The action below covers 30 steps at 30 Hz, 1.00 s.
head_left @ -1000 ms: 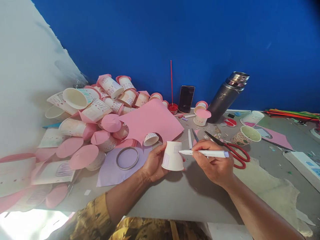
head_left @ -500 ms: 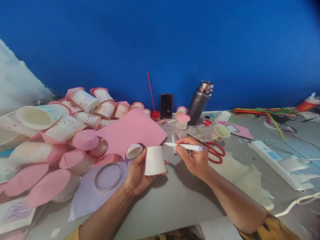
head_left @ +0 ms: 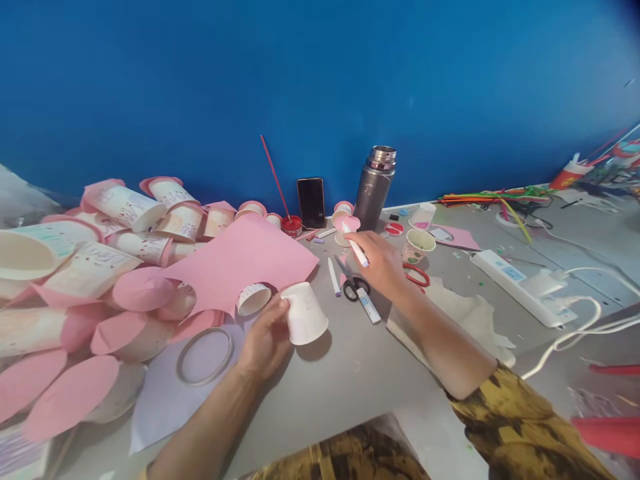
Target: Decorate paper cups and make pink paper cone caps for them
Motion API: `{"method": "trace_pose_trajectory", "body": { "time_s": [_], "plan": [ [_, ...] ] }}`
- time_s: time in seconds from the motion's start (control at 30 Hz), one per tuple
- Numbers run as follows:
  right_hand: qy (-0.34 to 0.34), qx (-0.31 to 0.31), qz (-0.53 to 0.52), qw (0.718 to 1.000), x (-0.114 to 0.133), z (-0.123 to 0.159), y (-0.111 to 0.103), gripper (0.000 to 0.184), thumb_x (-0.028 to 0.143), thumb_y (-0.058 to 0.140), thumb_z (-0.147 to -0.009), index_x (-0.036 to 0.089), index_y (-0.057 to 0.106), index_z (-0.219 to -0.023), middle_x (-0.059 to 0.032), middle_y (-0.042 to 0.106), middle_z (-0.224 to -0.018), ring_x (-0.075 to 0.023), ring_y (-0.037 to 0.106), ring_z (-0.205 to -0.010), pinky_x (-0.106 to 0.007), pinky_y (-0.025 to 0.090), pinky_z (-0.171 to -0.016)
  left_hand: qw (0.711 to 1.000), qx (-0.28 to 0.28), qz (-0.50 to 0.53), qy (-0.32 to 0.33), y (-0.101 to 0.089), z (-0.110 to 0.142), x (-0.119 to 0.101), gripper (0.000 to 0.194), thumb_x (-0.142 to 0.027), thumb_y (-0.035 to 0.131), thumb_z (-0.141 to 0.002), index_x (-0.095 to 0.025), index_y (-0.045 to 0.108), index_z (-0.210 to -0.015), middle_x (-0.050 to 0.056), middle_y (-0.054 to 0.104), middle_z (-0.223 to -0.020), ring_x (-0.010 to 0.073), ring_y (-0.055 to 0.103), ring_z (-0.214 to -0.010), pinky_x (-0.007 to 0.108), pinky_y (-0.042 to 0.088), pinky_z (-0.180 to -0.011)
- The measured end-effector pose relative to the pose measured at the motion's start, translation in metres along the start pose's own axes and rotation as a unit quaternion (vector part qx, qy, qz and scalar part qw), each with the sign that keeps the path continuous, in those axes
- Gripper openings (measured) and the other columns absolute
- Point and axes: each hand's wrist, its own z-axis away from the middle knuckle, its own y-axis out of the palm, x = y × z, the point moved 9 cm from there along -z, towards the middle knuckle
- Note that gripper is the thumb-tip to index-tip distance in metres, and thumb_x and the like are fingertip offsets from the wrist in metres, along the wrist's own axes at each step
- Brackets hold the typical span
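Observation:
My left hand (head_left: 263, 339) is closed round a plain white paper cup (head_left: 305, 313), held upside down and tilted just above the grey table (head_left: 350, 380). My right hand (head_left: 383, 260) reaches out over the table, gripping a white marker (head_left: 356, 248) whose tip points up and away. Below that hand lie red-handled scissors (head_left: 413, 275), a second white marker (head_left: 333, 276) and a small glue stick (head_left: 369, 306). A short cut cup ring (head_left: 253, 298) rests beside the held cup, on the edge of a pink paper sheet (head_left: 240, 260).
A heap of decorated cups with pink paper lids (head_left: 100, 267) fills the left. A metal ring (head_left: 205, 347) lies on lilac paper. At the back stand a phone (head_left: 311, 202), a steel flask (head_left: 375, 187), a red paint pot (head_left: 291, 225) and a patterned cup (head_left: 418, 245). A power strip (head_left: 515, 283) lies to the right.
My right hand moved away from the cup, out toward the back of the table, with the marker. My left hand tilted the cup lower. The view swung rightwards.

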Motion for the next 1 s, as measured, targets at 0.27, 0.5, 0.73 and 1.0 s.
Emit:
{"method": "trace_pose_trajectory", "body": {
  "time_s": [0.27, 0.5, 0.73, 1.0],
  "plan": [
    [-0.042, 0.147, -0.015, 0.988, -0.009, 0.001, 0.034, 0.063, -0.006, 0.056, -0.08, 0.022, 0.069, -0.135, -0.0108, 0.075, -0.129, -0.0297, 0.063, -0.118, -0.041, 0.056, -0.092, 0.984, -0.001, -0.144, 0.108, 0.007, 0.005, -0.008, 0.033, -0.03, 0.086, -0.076, -0.025, 0.073, -0.105, 0.0, 0.068, -0.1, 0.0165, 0.058, -0.09, 0.025, 0.048, -0.077],
    [0.012, 0.032, -0.125, 0.992, -0.021, 0.001, 0.021, 0.026, 0.027, 0.055, -0.103, 0.021, 0.072, -0.121, -0.0111, 0.081, -0.11, -0.0259, 0.075, -0.102, -0.039, 0.056, -0.092, 0.997, -0.02, -0.052, 0.05, 0.008, 0.007, -0.001, 0.04, -0.029, 0.083, -0.074, -0.027, 0.072, -0.113, 0.0, 0.066, -0.103, 0.018, 0.059, -0.087, 0.028, 0.051, -0.073],
    [-0.019, 0.037, -0.191, 0.981, 0.006, 0.003, 0.007, 0.023, 0.015, 0.058, -0.088, 0.022, 0.072, -0.105, -0.0034, 0.082, -0.092, -0.0199, 0.077, -0.079, -0.03, 0.058, -0.075, 0.998, -0.007, 0.051, 0.024, 0.007, 0.004, 0.003, 0.041, -0.027, 0.087, -0.071, -0.017, 0.077, -0.11, 0.006, 0.07, -0.107, 0.0195, 0.062, -0.097, 0.028, 0.053, -0.082],
    [-0.059, 0.113, -0.224, 0.966, 0.034, 0.007, 0.01, 0.021, 0.011, 0.061, -0.085, 0.023, 0.069, -0.1, -0.0034, 0.08, -0.092, -0.0193, 0.074, -0.077, -0.029, 0.056, -0.073, 0.996, 0.006, 0.081, 0.035, 0.007, 0.004, -0.002, 0.043, -0.03, 0.091, -0.074, -0.021, 0.075, -0.113, 0.005, 0.068, -0.114, 0.0183, 0.062, -0.099, 0.032, 0.057, -0.085]
  ]
}}
